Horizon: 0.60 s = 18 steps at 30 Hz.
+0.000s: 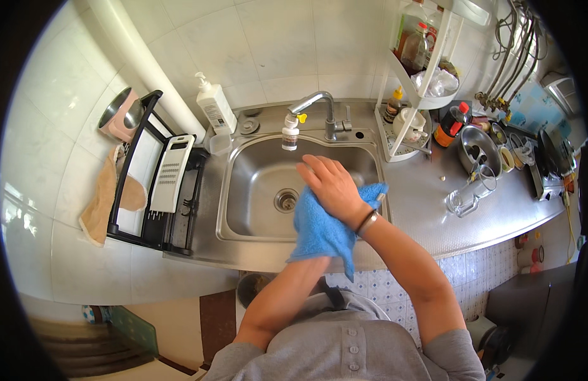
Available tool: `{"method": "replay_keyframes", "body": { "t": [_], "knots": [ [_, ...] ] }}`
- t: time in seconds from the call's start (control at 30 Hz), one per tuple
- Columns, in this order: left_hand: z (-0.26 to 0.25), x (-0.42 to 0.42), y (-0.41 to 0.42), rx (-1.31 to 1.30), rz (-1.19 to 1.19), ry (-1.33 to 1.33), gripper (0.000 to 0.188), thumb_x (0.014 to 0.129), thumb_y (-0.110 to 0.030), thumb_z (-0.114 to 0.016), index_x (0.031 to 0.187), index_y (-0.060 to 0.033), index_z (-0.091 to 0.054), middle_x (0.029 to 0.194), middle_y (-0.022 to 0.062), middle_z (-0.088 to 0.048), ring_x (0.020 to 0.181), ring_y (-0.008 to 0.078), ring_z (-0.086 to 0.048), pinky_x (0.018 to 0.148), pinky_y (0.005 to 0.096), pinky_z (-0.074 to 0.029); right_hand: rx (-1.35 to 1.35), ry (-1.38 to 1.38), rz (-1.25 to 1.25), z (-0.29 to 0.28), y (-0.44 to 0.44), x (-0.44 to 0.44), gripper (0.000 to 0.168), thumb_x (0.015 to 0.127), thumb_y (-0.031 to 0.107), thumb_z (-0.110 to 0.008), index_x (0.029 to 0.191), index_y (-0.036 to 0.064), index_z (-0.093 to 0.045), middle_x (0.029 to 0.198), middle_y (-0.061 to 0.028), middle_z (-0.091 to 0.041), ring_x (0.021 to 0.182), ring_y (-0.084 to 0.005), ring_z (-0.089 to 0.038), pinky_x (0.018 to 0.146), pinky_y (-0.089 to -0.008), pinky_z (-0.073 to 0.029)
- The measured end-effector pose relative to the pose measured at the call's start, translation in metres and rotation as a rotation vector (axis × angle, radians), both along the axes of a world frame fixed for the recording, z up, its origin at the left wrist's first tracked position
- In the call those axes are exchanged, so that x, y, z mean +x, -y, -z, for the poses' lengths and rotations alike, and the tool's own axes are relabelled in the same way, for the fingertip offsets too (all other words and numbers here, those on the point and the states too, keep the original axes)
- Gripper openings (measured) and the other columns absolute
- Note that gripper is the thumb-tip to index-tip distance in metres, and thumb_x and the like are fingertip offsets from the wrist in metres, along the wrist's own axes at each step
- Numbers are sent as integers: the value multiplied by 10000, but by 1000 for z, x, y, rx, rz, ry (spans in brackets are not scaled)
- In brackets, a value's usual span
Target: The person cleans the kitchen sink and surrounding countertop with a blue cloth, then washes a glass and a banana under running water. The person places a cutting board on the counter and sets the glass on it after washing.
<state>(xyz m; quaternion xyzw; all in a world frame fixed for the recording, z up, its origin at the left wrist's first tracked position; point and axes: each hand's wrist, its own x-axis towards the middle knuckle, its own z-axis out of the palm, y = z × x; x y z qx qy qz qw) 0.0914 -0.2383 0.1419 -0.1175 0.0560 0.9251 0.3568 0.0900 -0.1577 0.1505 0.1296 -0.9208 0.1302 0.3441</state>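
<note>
A blue terry towel is held in front of me, over the front edge of a stainless steel sink. My right hand lies across its top with the palm pressed against it, and the fingertips reach beyond the cloth over the basin. A metallic band circles the right wrist. The towel drapes over my left hand, so its fingers are hidden; only the left forearm and wrist show below the cloth. Past my fingertips stands a chrome faucet with a white filter nozzle.
Left of the sink stands a black rack with a white grater. A pump bottle is behind it. On the right are a white corner shelf, a sauce bottle, a steel bowl and a glass pitcher lying on its side.
</note>
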Motion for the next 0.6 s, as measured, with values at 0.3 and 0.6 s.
{"method": "replay_keyframes", "body": {
  "t": [0.3,0.6],
  "knots": [
    [-33,-24,33,-1078,-400,-1279,314,776,-97,-606,1061,-17,-500,962,96,-539,882,174,-525,762,305,-450,-2007,678,-697,14,23,55,714,826,350,-562,1376,123,-167,1367,-95,-284,1249,-250,-303,1017,-427,-258],
    [-10,-3,21,-603,61,-814,443,857,-148,-525,1254,-27,-372,1190,77,-458,1092,153,-436,931,283,-356,-2175,449,-429,-1,35,47,490,855,272,-525,1232,-6,-383,1155,-136,-501,1013,-234,-530,838,-348,-456]
  ]
}}
